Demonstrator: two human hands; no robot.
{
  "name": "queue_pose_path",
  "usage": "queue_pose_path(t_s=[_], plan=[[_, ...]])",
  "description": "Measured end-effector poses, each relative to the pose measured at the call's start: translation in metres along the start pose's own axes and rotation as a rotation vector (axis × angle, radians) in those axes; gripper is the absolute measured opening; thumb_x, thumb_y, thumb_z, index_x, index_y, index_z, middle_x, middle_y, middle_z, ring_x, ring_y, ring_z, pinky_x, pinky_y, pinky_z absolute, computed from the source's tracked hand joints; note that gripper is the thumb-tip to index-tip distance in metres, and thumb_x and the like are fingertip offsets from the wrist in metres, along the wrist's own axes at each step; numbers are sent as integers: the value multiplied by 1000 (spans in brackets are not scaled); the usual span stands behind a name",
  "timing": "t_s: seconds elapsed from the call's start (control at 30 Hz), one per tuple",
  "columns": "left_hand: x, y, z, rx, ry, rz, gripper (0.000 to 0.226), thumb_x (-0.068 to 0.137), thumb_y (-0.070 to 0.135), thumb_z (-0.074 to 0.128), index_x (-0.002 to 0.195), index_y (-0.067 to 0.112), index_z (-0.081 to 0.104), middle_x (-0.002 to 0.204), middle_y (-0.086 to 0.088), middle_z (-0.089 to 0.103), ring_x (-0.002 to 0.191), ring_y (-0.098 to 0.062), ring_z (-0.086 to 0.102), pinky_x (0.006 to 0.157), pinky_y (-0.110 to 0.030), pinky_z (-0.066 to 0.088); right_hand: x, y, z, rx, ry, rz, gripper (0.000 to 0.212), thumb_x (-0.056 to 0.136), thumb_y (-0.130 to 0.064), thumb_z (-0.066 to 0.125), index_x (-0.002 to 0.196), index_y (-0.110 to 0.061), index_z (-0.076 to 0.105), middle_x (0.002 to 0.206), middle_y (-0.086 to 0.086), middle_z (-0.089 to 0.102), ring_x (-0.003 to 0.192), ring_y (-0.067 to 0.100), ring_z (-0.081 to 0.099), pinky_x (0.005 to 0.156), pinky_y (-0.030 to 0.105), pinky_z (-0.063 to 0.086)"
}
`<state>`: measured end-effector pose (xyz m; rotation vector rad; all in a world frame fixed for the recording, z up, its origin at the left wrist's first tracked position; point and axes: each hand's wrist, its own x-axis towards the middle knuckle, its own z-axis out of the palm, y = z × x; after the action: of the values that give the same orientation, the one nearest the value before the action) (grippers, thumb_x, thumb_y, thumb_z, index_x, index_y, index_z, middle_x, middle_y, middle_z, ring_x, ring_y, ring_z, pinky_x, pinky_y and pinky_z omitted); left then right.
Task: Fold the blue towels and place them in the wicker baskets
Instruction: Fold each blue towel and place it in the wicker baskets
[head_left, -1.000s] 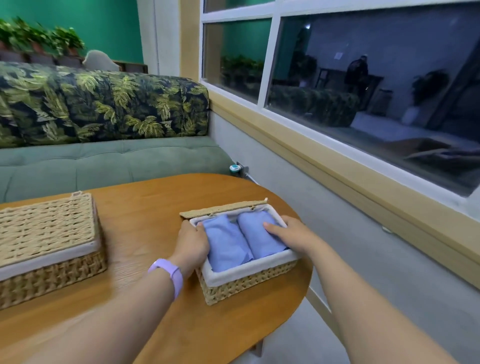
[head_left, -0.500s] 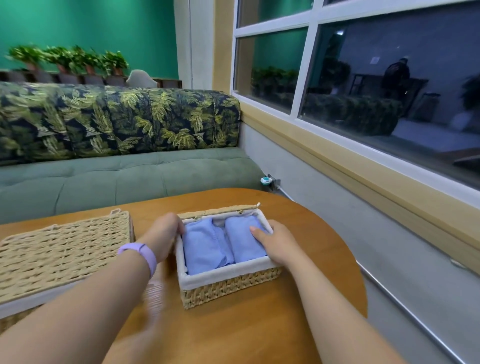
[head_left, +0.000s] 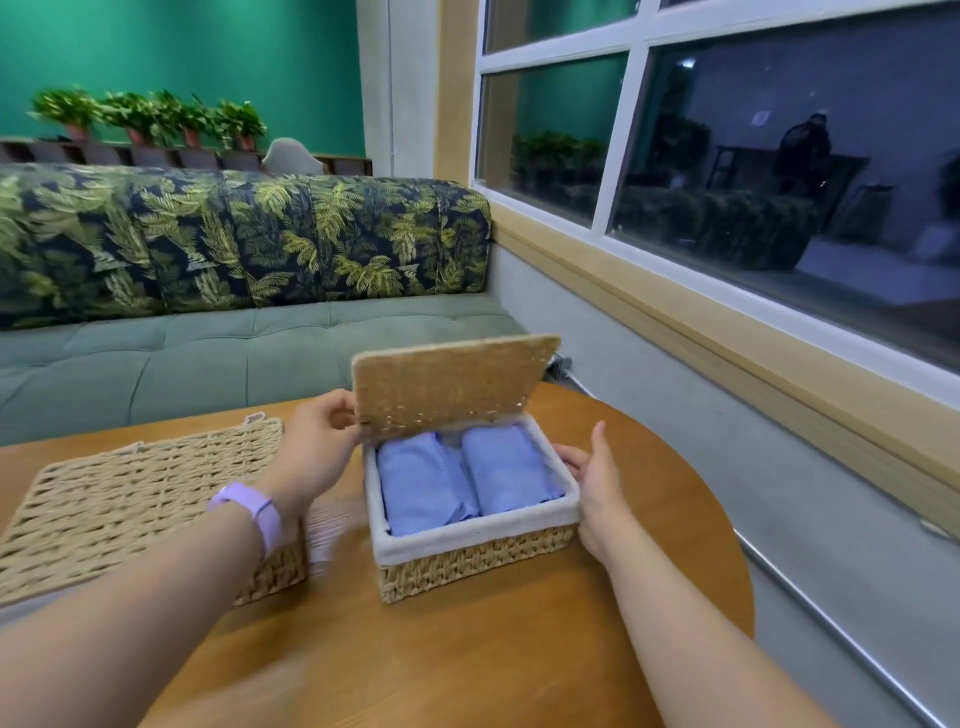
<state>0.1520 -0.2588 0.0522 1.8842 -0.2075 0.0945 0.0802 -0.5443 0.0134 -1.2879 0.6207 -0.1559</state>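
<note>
Blue towels (head_left: 467, 480), two folded rolls side by side, lie inside the small wicker basket (head_left: 475, 558) between the two hands. The left hand (head_left: 317, 452) pinches the left edge of the basket's hinged lid (head_left: 449, 384), which stands raised and tilted over the far rim. The right hand (head_left: 597, 480) rests with relaxed, straight fingers against the basket's right wall, grasping nothing. A lilac wristband (head_left: 249, 512) circles the left wrist. To the left, just beside the small basket, sits a larger wicker basket (head_left: 140, 499) with its lid down; its near left corner is hidden by the left forearm. Both stand on a round wooden table (head_left: 467, 665). Beyond it runs a green sofa (head_left: 208, 353) with a leaf-print backrest, potted plants (head_left: 150, 114) against a green wall, and a dark window (head_left: 753, 156) on the right. Whatever the larger basket holds cannot be seen.
</note>
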Motion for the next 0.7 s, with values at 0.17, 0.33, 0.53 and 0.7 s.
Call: queue_pose_path(t_s=[0.17, 0.33, 0.53, 0.7], plan=[[-28, 6, -12, 720, -262, 246, 30, 93, 3, 44, 102, 18, 69, 115, 12, 68, 107, -14, 61, 96, -30, 48, -8, -9, -10, 50, -247, 73, 88, 90, -78, 32, 122, -3, 65, 116, 20, 72, 109, 37, 68, 105, 52, 46], [-30, 10, -12, 1004, -316, 366, 29, 94, 15, 38, 111, 20, 61, 111, 1, 67, 103, -22, 59, 94, -41, 49, -18, -9, -10, -297, -345, -45, 40, 100, -44, 53, 128, -18, 64, 117, 2, 74, 111, 23, 68, 107, 47, 46], [-41, 3, -72, 899, -359, 227, 47, 104, 20, 43, 151, 27, 39, 163, 7, 19, 152, -16, 15, 125, -41, 9, -24, -2, -9, -360, -320, -116, 31, 98, -31, 61, 128, -24, 63, 114, -2, 75, 107, 19, 70, 104, 47, 49], [-55, -51, -207, 1000, 141, -433, 93, 86, 78, 40, 139, 1, 49, 144, -25, 49, 130, -41, 49, 109, -47, 41, -18, -2, -2, -407, -282, -129, 29, 100, -29, 58, 128, -26, 64, 113, -4, 75, 109, 20, 69, 105, 48, 48]])
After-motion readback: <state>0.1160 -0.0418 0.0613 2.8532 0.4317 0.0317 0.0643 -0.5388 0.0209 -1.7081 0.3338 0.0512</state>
